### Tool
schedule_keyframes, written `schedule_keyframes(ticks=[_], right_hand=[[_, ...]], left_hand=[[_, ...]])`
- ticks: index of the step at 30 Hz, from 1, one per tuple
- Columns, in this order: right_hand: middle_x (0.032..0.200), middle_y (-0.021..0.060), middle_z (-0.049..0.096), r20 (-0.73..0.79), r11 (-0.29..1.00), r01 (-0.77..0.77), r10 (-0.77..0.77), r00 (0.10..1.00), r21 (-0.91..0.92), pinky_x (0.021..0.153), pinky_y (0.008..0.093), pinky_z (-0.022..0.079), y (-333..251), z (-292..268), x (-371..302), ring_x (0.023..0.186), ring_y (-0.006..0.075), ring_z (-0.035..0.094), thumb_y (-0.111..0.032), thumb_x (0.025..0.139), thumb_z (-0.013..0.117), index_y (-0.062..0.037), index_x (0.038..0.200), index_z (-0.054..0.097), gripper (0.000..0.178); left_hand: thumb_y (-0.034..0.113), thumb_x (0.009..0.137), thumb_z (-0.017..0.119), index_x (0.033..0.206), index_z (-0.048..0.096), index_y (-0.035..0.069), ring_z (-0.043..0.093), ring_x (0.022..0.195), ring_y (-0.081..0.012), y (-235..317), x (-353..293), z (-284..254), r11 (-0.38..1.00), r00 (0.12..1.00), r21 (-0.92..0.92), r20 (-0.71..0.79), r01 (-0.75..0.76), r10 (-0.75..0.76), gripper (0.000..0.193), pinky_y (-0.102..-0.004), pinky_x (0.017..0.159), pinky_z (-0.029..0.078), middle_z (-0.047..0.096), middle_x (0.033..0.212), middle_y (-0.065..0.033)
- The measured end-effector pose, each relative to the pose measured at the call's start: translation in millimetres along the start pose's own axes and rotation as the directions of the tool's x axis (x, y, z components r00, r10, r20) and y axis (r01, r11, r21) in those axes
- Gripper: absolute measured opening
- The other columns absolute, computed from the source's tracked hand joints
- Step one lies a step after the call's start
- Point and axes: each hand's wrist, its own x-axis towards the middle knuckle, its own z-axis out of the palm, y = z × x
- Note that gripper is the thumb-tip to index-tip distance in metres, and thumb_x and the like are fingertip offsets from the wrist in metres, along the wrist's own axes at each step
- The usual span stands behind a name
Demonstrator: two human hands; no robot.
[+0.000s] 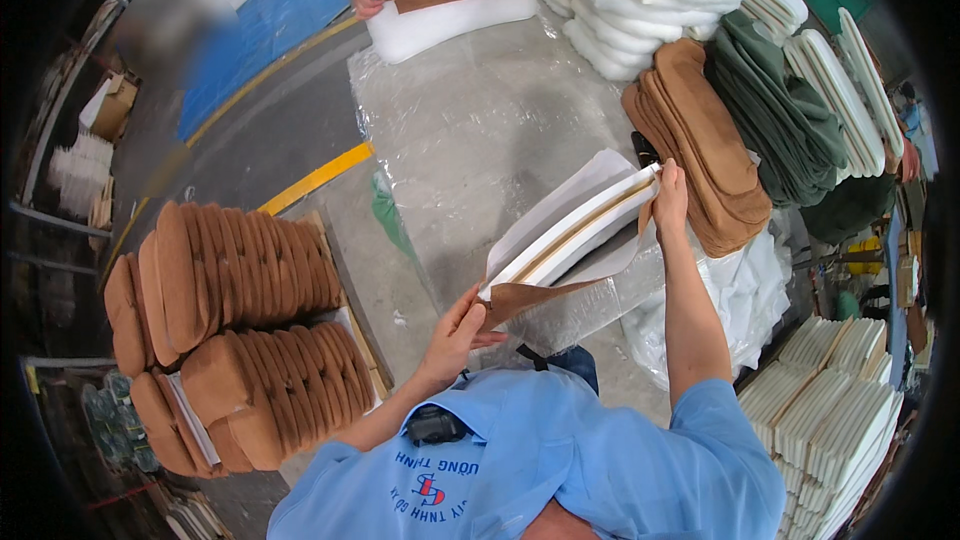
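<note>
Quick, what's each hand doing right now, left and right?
Left hand: closed on the near end of the brown cover.
Right hand: gripping the far end of the white foam pad.

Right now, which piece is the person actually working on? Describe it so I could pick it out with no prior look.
Start at the plastic-wrapped table in the middle. At its near edge, the white foam pad half-sheathed in a brown fabric cover is lifted off the surface, with the left hand at its lower end and the right hand at its upper end. Unlike the stacked brown covers and white foam pads behind, it is single and held.
</note>
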Motion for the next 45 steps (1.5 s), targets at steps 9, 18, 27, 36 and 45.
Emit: schedule_keyframes(ticks=[9, 18, 27, 36, 45], right_hand=[[0.114, 0.0085, 0.065, 0.296, 0.891, -0.330, 0.240, 0.925, 0.311, 0.094, 0.0344, 0.048, 30.7, -76.5, -54.5, 0.105, 0.0202, 0.061, -0.042, 0.107, 0.050, -0.0059, 0.126, 0.062, 0.043], [0.125, 0.0029, 0.064, 0.404, 0.812, -0.474, 0.329, 0.853, 0.340, 0.097, 0.0296, 0.045, 43.5, -130.0, -96.7, 0.111, 0.0148, 0.057, -0.035, 0.109, 0.043, -0.0080, 0.147, 0.050, 0.047], [0.092, 0.0119, 0.070, 0.191, 0.634, -0.326, 0.274, 0.943, 0.701, 0.087, 0.0348, 0.052, 56.6, -66.2, -91.7, 0.090, 0.0211, 0.066, -0.064, 0.109, 0.034, -0.0011, 0.108, 0.068, 0.071], [0.095, 0.0147, 0.070, 0.151, 0.521, -0.347, 0.381, 0.912, 0.780, 0.090, 0.0381, 0.054, 83.5, -59.6, -84.1, 0.090, 0.0267, 0.067, -0.052, 0.108, 0.046, 0.0000, 0.099, 0.066, 0.056], [0.101, 0.0155, 0.072, 0.454, 0.431, -0.582, 0.369, 0.811, 0.690, 0.097, 0.0397, 0.051, 78.4, -100.4, -194.1, 0.102, 0.0263, 0.066, -0.030, 0.097, 0.062, -0.0021, 0.090, 0.069, 0.029]], left_hand=[[0.041, 0.111, 0.049, 0.150, 0.048, 0.002, 0.063, 0.124, -0.0291, -52.2, 21.0, -49.0, 0.797, 0.866, -0.545, -0.233, 0.262, -0.443, 0.055, -0.0444, 0.102, 0.054, 0.058, 0.143, -0.0144], [0.012, 0.099, 0.069, 0.154, 0.036, 0.006, 0.053, 0.128, -0.0258, -0.3, 62.8, -28.9, 0.982, 0.961, -0.136, -0.258, -0.133, 0.095, 0.065, -0.0428, 0.106, 0.048, 0.053, 0.142, -0.0151], [0.034, 0.112, 0.049, 0.099, 0.072, -0.002, 0.061, 0.096, -0.0166, 22.7, 102.6, -38.0, 0.845, 0.793, 0.341, -0.324, -0.412, 0.517, 0.045, -0.0314, 0.092, 0.046, 0.069, 0.097, -0.0091], [0.038, 0.110, 0.042, 0.098, 0.073, -0.004, 0.067, 0.102, -0.0249, 21.5, 125.1, -40.9, 0.895, 0.916, -0.278, -0.303, -0.350, 0.264, 0.054, -0.0382, 0.097, 0.048, 0.074, 0.104, -0.0146], [0.036, 0.106, 0.047, 0.096, 0.073, -0.002, 0.062, 0.118, -0.0332, -15.9, 25.9, -88.5, 0.952, 0.934, -0.041, -0.212, -0.303, 0.288, 0.047, -0.0479, 0.112, 0.040, 0.073, 0.110, -0.0175]])
